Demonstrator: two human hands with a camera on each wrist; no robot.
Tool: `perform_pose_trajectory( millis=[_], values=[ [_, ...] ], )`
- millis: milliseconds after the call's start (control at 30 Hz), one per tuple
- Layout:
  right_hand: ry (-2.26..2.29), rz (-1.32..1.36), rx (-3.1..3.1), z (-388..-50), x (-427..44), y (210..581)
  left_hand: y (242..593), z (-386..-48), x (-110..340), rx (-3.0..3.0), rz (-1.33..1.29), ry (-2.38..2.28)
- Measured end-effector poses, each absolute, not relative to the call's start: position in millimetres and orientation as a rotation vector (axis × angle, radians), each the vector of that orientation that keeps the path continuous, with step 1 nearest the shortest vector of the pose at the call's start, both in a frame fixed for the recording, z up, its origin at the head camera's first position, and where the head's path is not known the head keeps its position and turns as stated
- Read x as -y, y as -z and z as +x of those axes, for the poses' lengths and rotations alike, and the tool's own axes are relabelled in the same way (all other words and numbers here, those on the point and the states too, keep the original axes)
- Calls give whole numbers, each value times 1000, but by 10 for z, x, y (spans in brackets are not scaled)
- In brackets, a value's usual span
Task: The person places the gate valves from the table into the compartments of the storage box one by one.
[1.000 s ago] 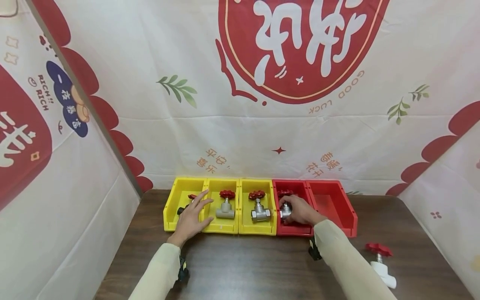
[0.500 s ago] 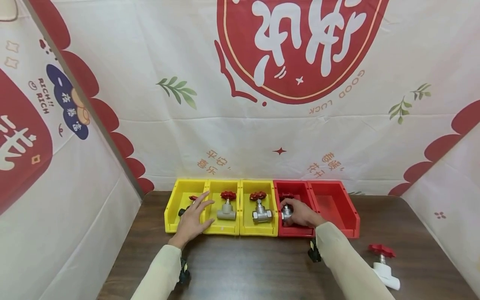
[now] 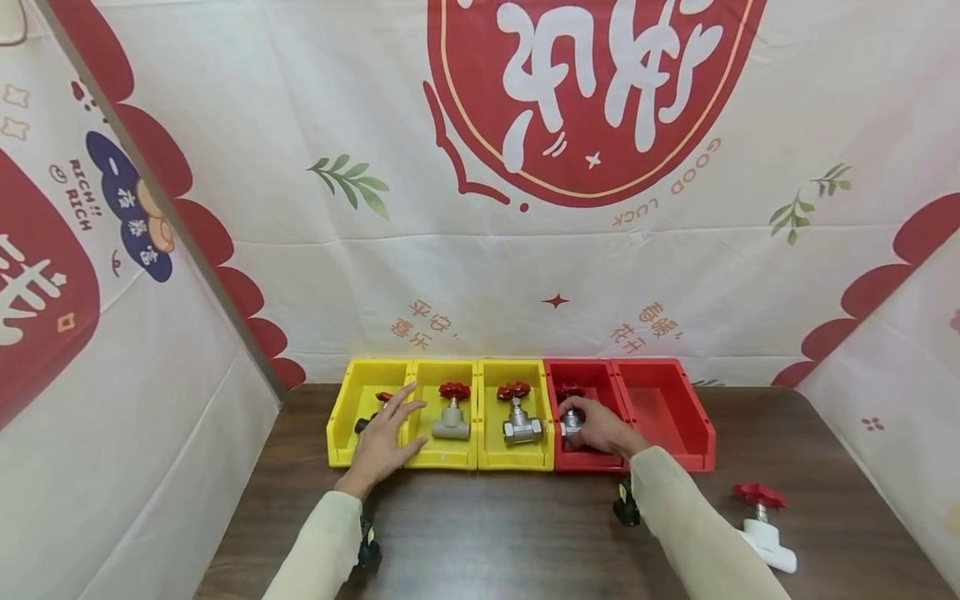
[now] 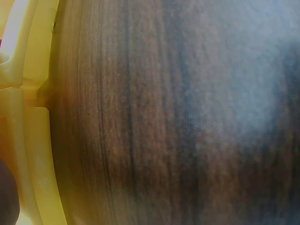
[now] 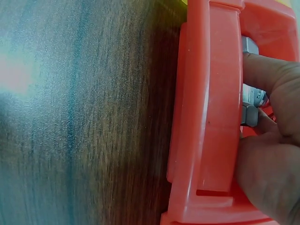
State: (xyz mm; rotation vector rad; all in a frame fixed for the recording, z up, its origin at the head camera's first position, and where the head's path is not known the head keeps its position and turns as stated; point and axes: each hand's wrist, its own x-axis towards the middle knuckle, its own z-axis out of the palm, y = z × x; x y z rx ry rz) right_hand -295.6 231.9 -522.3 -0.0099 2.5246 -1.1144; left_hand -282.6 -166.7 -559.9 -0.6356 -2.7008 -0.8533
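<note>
In the head view, my right hand [image 3: 602, 429] reaches into the left red bin [image 3: 600, 371]. Its thumb and fingers grip a silver metal valve [image 3: 569, 425] with a red handwheel. The right wrist view shows the fingers around the metal valve body [image 5: 251, 115], partly hidden by the bin wall. My left hand [image 3: 379, 442], fingers spread and relaxed, hovers over the first two yellow bins [image 3: 342, 412]. Under it lies a black valve [image 3: 362, 424] with a red wheel, mostly hidden. The left wrist view shows mainly tabletop and the yellow bin's edge [image 4: 40, 159].
A grey valve [image 3: 451, 421] lies in the second yellow bin, and a silver valve [image 3: 522, 427] in the third. At far right is another red bin [image 3: 697, 450]. A white valve [image 3: 767, 537] stands on the wooden table [image 3: 495, 533], beside the right forearm. Printed cloth hangs behind.
The head view shifts slightly. Both hands keep almost the same positions, the right one still on the silver valve in the red bin.
</note>
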Motion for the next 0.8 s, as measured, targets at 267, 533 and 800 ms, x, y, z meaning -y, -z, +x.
perform_pose_trajectory(
  millis=[267, 533, 800],
  values=[
    [1142, -24, -2531, -2946, -2304, 5235, 5599, -2824, 1663, 2692, -641, 862],
    [1060, -96, -2602, -2897, -2338, 5148, 5603, -2807, 1657, 2692, -629, 875],
    [1029, -255, -2683, -2727, -2390, 4950, 5586, -2813, 1653, 2691, -629, 871]
  ],
)
